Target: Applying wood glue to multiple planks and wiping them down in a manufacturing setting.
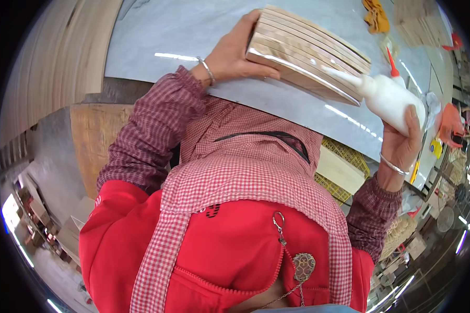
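My left hand [236,52] grips the left end of a stack of thin wooden boards [303,44], thumb along the near face and fingers behind. The stack is tilted over the table. A white, glossy line like glue runs along the near board's long edge. In my right hand [406,130] is a white squeeze bottle [394,101], its long nozzle pointing left over the boards' edges near the stack's right end. Whether the tip touches the wood I cannot tell. A red pointed cap [391,63] shows just behind the bottle.
The pale table [167,34] spans the front. Long boards [62,62] are piled at left, more boards [420,23] at far right. An orange cloth [376,16] lies at the back. Below the table edge stands a yellow crate [344,156]; an orange-red bag [451,125] is at right.
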`<state>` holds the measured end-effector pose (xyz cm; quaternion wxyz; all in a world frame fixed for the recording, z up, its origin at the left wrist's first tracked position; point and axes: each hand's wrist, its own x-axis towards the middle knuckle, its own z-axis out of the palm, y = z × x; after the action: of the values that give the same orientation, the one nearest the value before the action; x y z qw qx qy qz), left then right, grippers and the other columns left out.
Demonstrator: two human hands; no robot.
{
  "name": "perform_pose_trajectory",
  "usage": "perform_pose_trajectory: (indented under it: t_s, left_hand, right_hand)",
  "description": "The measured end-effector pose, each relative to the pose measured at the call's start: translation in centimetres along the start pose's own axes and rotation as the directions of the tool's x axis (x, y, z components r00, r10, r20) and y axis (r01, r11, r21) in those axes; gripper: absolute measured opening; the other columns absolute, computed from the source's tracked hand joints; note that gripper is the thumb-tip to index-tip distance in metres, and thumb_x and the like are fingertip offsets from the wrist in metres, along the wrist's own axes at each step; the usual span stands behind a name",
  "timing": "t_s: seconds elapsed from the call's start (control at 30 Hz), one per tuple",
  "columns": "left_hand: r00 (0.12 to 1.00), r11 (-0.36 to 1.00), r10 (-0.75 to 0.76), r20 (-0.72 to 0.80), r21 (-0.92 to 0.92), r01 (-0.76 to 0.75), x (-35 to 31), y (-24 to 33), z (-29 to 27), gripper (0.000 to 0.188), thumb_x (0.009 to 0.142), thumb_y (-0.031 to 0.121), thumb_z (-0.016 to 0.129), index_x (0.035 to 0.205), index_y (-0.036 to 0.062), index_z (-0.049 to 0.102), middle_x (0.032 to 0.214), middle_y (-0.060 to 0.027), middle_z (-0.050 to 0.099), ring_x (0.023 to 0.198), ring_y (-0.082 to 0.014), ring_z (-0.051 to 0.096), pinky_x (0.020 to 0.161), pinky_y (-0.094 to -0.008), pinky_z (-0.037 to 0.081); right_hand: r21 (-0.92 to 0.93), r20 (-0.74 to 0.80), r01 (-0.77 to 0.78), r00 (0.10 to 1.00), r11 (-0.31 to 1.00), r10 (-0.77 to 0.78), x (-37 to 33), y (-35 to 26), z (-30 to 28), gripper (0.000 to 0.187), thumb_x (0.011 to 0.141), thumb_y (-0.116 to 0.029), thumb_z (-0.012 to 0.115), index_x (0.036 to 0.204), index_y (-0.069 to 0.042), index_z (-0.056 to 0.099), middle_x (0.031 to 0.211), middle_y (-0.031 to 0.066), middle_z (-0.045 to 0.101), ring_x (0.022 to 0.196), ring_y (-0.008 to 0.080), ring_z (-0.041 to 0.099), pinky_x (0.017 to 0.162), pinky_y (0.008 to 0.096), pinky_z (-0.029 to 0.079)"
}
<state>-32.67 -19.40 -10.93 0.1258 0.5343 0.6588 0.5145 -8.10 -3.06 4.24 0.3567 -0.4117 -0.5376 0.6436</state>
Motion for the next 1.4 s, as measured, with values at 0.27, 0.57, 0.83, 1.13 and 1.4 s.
perform_pose_trajectory:
  t_s: [0.27,0.57,0.83,1.13,1.4]
  left_hand:
    - [0.995,0.99,-0.091,0.032,-0.107,0.094,-0.3,3.0,-0.8,0.113,0.044,0.033,0.088,0.135,0.0115,0.024,0.125,-0.0105,0.046,0.112,-0.0291,0.048,0.096,-0.037,0.038]
    - [0.995,0.991,-0.092,0.034,-0.098,0.095,-0.4,2.0,-0.7,0.112,0.045,0.032,0.088,0.135,0.0113,0.025,0.126,-0.0103,0.046,0.113,-0.0289,0.048,0.096,-0.0372,0.038]
    - [0.997,0.988,-0.078,0.015,-0.136,0.079,-0.6,0.1,0.0,0.106,0.048,0.042,0.085,0.13,0.0081,0.027,0.117,-0.0131,0.049,0.103,-0.0304,0.053,0.089,-0.0357,0.043]
    - [0.976,0.959,-0.217,0.026,-0.181,0.218,-1.3,-0.7,0.5,0.109,0.044,0.029,0.088,0.134,0.0092,0.029,0.122,-0.0124,0.049,0.109,-0.0287,0.051,0.095,-0.0361,0.04]
    - [0.977,0.953,-0.212,0.027,-0.216,0.213,-1.7,-1.7,1.1,0.107,0.045,0.026,0.089,0.133,0.0091,0.03,0.122,-0.0114,0.05,0.109,-0.0275,0.052,0.095,-0.0356,0.04]
  right_hand:
    - [-0.063,0.231,0.033,0.973,0.997,-0.017,-0.7,-0.7,7.1,0.042,0.078,-0.012,0.062,0.111,0.008,0.047,0.1,0.016,0.054,0.088,0.0213,0.055,0.077,0.028,0.048]
    - [-0.132,0.23,0.028,0.973,0.991,0.003,0.2,-0.2,6.3,0.041,0.077,-0.01,0.063,0.111,0.007,0.047,0.098,0.0153,0.055,0.086,0.02,0.055,0.075,0.0253,0.047]
    - [-0.151,0.156,0.025,0.988,0.988,-0.001,1.0,0.4,2.7,0.04,0.078,-0.008,0.062,0.111,0.007,0.047,0.098,0.015,0.055,0.085,0.0196,0.055,0.075,0.0246,0.046]
    - [-0.204,0.053,0.028,0.998,0.979,-0.018,1.1,0.7,-2.6,0.038,0.079,-0.011,0.059,0.109,0.009,0.048,0.101,0.0157,0.056,0.087,0.0197,0.056,0.077,0.0253,0.048]
    - [-0.224,-0.077,0.019,0.996,0.974,-0.037,0.8,1.1,-7.2,0.04,0.077,-0.011,0.061,0.109,0.008,0.046,0.099,0.015,0.054,0.085,0.0199,0.055,0.074,0.0244,0.047]
